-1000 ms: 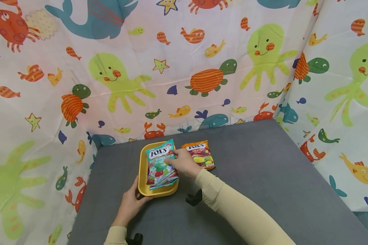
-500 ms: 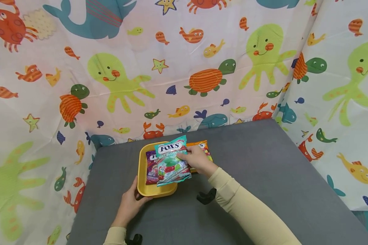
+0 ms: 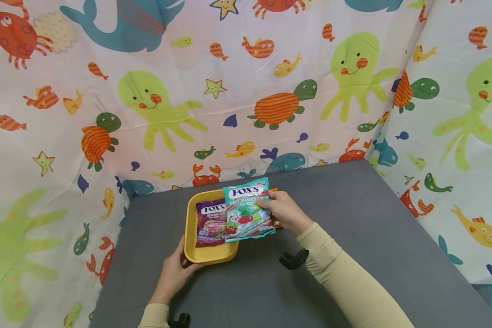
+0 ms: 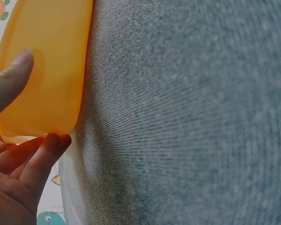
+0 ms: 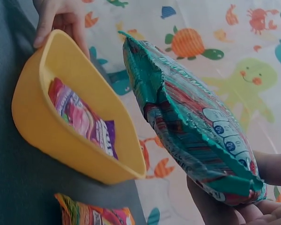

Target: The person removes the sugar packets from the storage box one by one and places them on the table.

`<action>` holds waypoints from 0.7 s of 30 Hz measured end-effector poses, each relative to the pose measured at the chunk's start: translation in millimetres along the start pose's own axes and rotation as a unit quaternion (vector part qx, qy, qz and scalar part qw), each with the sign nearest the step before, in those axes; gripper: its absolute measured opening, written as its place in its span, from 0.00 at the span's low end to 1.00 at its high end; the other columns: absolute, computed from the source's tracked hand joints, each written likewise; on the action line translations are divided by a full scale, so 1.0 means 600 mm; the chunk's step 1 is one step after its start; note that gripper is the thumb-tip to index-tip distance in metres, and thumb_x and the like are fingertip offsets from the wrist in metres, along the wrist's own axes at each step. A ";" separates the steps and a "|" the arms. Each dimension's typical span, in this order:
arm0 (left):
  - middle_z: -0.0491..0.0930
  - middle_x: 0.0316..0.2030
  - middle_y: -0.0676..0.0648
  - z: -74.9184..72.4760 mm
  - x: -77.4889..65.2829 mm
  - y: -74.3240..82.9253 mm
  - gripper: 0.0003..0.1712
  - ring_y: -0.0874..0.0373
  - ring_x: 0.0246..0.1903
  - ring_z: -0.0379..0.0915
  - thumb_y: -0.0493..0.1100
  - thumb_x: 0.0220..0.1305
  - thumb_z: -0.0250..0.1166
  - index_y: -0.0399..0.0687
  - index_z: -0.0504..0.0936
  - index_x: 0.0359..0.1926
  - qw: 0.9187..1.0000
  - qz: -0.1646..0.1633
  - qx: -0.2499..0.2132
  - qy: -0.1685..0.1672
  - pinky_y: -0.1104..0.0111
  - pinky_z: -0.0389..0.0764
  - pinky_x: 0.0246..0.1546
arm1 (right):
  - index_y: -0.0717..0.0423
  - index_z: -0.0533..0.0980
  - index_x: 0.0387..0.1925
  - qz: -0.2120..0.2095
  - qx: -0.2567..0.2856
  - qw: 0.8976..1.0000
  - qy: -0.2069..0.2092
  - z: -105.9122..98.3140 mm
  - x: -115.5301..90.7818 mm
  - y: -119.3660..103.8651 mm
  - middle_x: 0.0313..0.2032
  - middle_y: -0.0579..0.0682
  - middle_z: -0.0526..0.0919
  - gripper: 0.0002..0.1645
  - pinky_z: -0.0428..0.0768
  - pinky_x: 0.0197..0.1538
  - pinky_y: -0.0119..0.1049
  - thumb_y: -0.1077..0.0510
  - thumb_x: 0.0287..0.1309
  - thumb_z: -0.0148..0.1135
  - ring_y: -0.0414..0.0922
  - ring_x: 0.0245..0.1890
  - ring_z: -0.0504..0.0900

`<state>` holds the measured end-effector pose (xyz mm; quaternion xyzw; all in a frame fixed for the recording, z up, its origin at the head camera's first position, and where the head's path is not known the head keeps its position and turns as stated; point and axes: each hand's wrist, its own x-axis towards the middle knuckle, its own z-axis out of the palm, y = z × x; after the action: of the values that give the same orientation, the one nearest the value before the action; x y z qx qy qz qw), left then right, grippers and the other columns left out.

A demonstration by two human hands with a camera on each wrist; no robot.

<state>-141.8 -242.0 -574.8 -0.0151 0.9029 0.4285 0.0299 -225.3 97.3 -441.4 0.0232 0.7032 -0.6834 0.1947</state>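
A teal bag of hard candy (image 3: 248, 212) labelled FOX'S Mint Blossom is pinched at its right edge by my right hand (image 3: 287, 212). It is raised and overlaps the right side of a yellow plastic tray (image 3: 191, 228) in the head view. Inside the tray lies a purple FOX'S Berries candy bag (image 3: 209, 225), partly covered from above by the teal one. My left hand (image 3: 174, 271) grips the tray's near left corner; the left wrist view has the thumb (image 4: 14, 77) on one wall and the fingertips against another.
An orange candy bag (image 5: 96, 213) lies on the grey table (image 3: 332, 218) right of the tray, mostly hidden in the head view behind the teal bag and right hand. A curtain (image 3: 229, 100) printed with sea animals hangs around the table.
My right hand has lifted the teal candy bag off the purple one and carried it rightward, uncovering much of the purple bag and covering the orange one. The left hand stays put.
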 end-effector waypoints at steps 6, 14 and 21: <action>0.58 0.71 0.45 -0.001 0.000 0.000 0.61 0.52 0.66 0.63 0.51 0.51 0.73 0.64 0.40 0.75 1.000 -0.002 0.002 -0.005 0.63 0.74 0.57 | 0.63 0.73 0.54 0.006 0.007 1.000 0.006 -0.032 0.000 0.006 0.39 0.58 0.84 0.23 0.86 0.38 0.43 0.51 0.65 0.57 0.46 0.33 0.86; 0.59 0.71 0.45 -0.001 0.000 -0.003 0.61 0.52 0.65 0.64 0.51 0.50 0.73 0.58 0.42 0.75 1.000 -0.001 0.001 -0.002 0.62 0.74 0.57 | 0.63 0.70 0.60 0.022 0.017 0.999 0.037 -0.085 0.014 0.027 0.40 0.56 0.85 0.29 0.86 0.39 0.41 0.49 0.63 0.59 0.45 0.34 0.86; 0.59 0.70 0.44 0.000 0.000 -0.004 0.61 0.52 0.65 0.64 0.50 0.50 0.74 0.58 0.42 0.75 1.000 0.004 0.000 0.001 0.62 0.75 0.56 | 0.60 0.64 0.65 0.043 0.016 0.997 0.063 -0.124 0.029 0.054 0.46 0.58 0.82 0.35 0.86 0.41 0.42 0.46 0.63 0.59 0.45 0.37 0.85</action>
<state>-141.9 -243.4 -576.4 -0.0117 0.9029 0.4288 0.0271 -249.9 167.7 -478.1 0.0991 0.7013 -0.6829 0.1789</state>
